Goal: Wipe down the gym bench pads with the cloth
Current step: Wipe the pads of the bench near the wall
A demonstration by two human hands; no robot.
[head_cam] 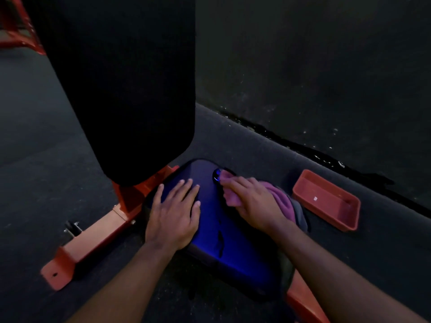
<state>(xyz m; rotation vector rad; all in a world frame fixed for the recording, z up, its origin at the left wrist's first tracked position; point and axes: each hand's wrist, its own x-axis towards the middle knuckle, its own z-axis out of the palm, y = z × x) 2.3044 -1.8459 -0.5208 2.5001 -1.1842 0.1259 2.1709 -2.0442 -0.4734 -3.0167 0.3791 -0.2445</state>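
The bench's seat pad [224,243] lies low in the middle, dark with a blue sheen. Its tall black back pad [130,85] rises steeply behind it, upper left. My left hand [175,213] rests flat on the left part of the seat pad, fingers spread, holding nothing. My right hand [251,203] presses a pink cloth [277,197] against the seat pad's far right edge. Part of the cloth bunches out behind my fingers and part pokes forward under them.
The red-orange bench frame [93,238] runs along the floor at left and shows again at bottom right. A shallow red tray [326,199] sits on the dark floor to the right, near a black wall [314,66].
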